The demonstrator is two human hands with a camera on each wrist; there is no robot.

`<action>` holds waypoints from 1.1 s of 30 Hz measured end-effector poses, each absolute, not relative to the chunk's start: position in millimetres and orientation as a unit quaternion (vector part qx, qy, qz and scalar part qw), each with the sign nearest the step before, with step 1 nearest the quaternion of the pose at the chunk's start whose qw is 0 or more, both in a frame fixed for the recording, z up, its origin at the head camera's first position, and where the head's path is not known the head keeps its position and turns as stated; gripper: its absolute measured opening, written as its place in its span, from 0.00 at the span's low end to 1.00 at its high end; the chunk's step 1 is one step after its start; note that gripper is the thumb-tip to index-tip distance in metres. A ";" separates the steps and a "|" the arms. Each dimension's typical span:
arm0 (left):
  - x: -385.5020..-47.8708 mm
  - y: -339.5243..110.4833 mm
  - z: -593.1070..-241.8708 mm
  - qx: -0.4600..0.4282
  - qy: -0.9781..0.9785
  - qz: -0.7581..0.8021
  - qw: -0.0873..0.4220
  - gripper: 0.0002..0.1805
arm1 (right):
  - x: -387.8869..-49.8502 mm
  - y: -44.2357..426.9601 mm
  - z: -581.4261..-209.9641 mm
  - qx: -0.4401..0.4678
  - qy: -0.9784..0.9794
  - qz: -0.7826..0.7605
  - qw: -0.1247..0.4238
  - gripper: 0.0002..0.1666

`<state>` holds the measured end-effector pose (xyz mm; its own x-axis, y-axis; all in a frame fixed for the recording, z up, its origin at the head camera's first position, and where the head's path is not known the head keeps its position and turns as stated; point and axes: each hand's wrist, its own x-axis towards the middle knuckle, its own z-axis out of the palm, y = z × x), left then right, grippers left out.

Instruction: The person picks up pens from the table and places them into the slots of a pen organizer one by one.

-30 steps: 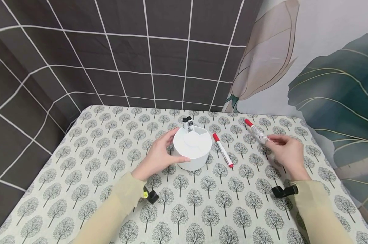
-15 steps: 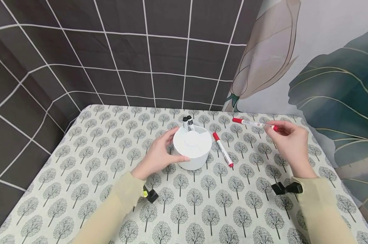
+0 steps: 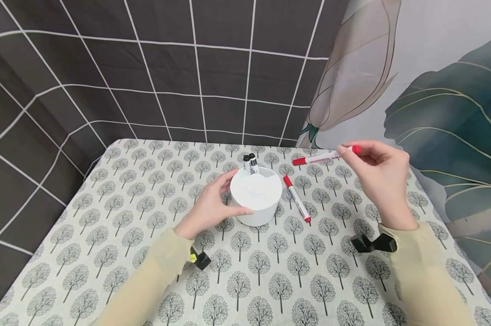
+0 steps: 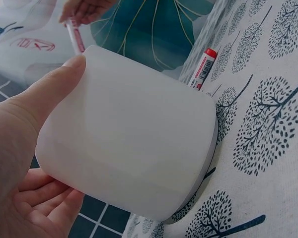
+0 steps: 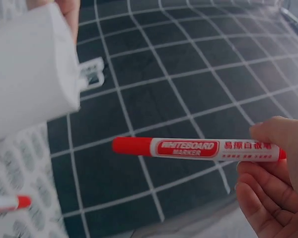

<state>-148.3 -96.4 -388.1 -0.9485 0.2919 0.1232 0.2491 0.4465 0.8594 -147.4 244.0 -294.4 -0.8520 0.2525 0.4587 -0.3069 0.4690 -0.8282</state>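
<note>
My left hand (image 3: pixel 212 201) curls round the side of a white round pen holder (image 3: pixel 259 217), thumb at the front and fingers behind. Two black-capped markers (image 3: pixel 253 164) stand in its rear compartment. Above the table, to the right, my right hand (image 3: pixel 381 176) pinches a red whiteboard marker (image 5: pixel 188 148) near its tail end; its red cap points left toward the holder. A second red marker (image 3: pixel 297 199) lies on the cloth just right of the holder. In the left wrist view the holder's white wall (image 4: pixel 134 129) hides much of this lying marker.
The table is covered by a tree-patterned cloth (image 3: pixel 147 253). A dark grid-patterned curtain (image 3: pixel 159 68) hangs behind it, and a leaf-and-flower curtain (image 3: pixel 445 117) hangs at the back right.
My right hand has lifted the red marker off the cloth, swung it from slanted to nearly level, and moved it up and left. The left hand and holder have stayed put.
</note>
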 end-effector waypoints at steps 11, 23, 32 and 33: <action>-147.2 -96.5 -386.3 0.156 0.843 0.514 0.028 0.61 | -151.6 214.8 -284.6 0.074 -0.813 0.529 0.230 0.14; -147.4 -96.7 -386.7 0.154 0.843 0.515 0.029 0.62 | -169.4 182.1 -315.0 0.126 -0.860 0.476 0.131 0.18; -147.1 -96.7 -386.6 0.154 0.843 0.515 0.031 0.62 | -183.9 166.2 -340.7 0.174 -0.871 0.444 0.115 0.15; -147.1 -96.8 -386.4 0.156 0.842 0.515 0.030 0.62 | -184.5 165.7 -341.9 0.173 -0.872 0.444 0.115 0.15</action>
